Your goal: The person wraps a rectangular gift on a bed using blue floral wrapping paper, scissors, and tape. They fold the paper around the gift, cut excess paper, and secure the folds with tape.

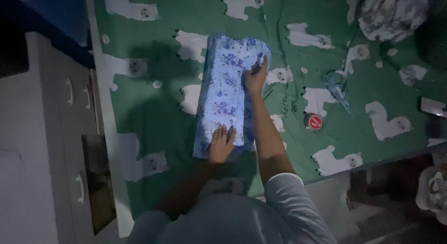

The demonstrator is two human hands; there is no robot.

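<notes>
A folded blue cloth with a purple flower print (pixel 226 92) lies lengthwise on a green bedsheet with white animal shapes (pixel 158 118). My left hand (pixel 221 144) rests flat on the cloth's near end, fingers together. My right hand (pixel 255 77) reaches across to the far right edge of the cloth and pinches the fabric there. Both forearms stretch out from grey sleeves at the bottom of the view.
A small round red-topped tin (pixel 314 121) and a blue ribbon (pixel 336 88) lie on the sheet to the right. A bundled patterned cloth (pixel 393 13) sits at the top right. A white drawer cabinet (pixel 51 127) stands along the left of the bed.
</notes>
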